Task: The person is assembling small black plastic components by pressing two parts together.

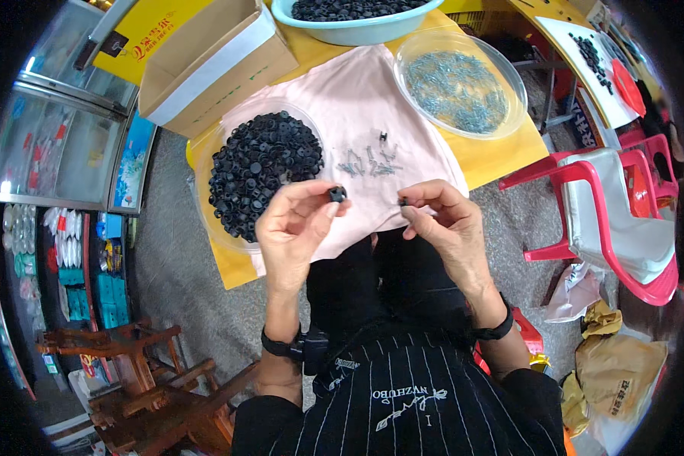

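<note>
My left hand (295,228) pinches a small black plastic part (337,194) between thumb and fingertips. Level with it, my right hand (452,228) is closed in a pinch on a small dark piece (403,202), mostly hidden by the fingers. The two pieces are apart, held above the near part of a pink cloth (334,106). On the cloth lie several loose thin metal pins (368,163) and a small black part (383,136). Left of my left hand, a clear round tray (200,194) holds a heap of black plastic parts (262,171).
A clear round tray (520,95) of metal pins stands at the right of the yellow table (509,158). Behind are a pale blue basin (357,33) of black parts and an open cardboard box (216,72). A red chair (606,228) stands right, wooden furniture (140,372) lower left.
</note>
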